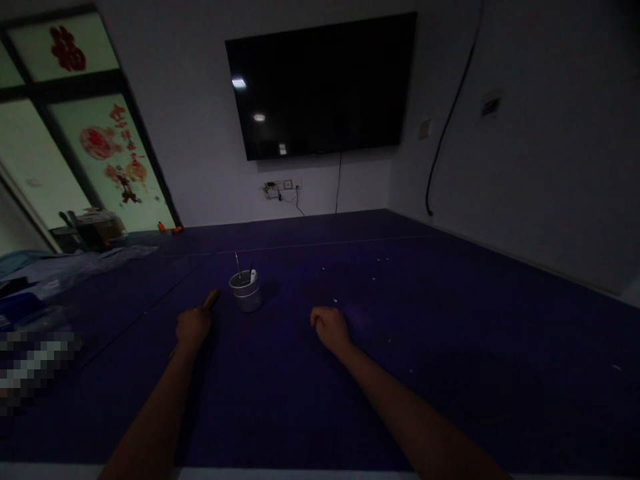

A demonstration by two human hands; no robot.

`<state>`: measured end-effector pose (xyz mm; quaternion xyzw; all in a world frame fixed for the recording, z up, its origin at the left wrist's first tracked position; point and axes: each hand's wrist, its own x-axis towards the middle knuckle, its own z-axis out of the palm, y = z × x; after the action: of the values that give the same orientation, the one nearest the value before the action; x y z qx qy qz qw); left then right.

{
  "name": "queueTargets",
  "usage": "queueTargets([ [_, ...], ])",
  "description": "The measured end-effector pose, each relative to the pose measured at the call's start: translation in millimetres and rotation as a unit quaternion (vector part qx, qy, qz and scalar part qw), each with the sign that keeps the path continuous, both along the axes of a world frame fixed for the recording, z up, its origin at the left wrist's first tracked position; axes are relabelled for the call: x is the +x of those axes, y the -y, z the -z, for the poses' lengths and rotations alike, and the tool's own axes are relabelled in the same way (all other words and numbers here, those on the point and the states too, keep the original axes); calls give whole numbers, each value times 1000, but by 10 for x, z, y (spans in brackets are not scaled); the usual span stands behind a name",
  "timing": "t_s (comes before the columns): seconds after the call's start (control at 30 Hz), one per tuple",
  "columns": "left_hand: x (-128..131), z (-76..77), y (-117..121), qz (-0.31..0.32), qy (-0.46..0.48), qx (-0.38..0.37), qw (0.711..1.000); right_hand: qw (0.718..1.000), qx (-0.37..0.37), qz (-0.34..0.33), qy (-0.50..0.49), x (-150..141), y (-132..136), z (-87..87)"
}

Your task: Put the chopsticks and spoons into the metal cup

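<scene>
My left hand (194, 327) is closed around a slim brown stick-like thing (212, 299), whose far end pokes out past the fingers; its exact kind is hard to make out in the dim light. Just to the right of it stands a grey, patterned pen cup (247, 297), upright, with a thin rod and a white-ended item inside. On the tabletop, my right hand (329, 327) is curled into a fist. Its palm side is hidden, so I cannot see whether anything is in it. Small white scraps (335, 301) lie scattered beyond and to the right of this hand.
A dark blue-purple table (280, 387) reaches to the wall. Clear plastic sheeting (100, 263) and a blue item (23, 310) lie at the left. A cardboard box (103, 227) stands farther back, near small orange items (170, 229). A television (325, 87) hangs above.
</scene>
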<state>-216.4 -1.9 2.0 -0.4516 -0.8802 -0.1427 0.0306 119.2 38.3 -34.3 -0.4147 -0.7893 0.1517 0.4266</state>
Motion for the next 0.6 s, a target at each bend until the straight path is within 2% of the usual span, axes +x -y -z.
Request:
queueTargets([
  [0.27,89,2,2,6,-48,-37,998,1000,5,-9,-8,10,2,4],
  [0.5,34,39,4,13,-62,-21,998,1000,2,-12,-1,19,4,-5],
  [0.6,9,52,-7,9,-37,15,999,1000,-1,-14,0,17,7,-10],
])
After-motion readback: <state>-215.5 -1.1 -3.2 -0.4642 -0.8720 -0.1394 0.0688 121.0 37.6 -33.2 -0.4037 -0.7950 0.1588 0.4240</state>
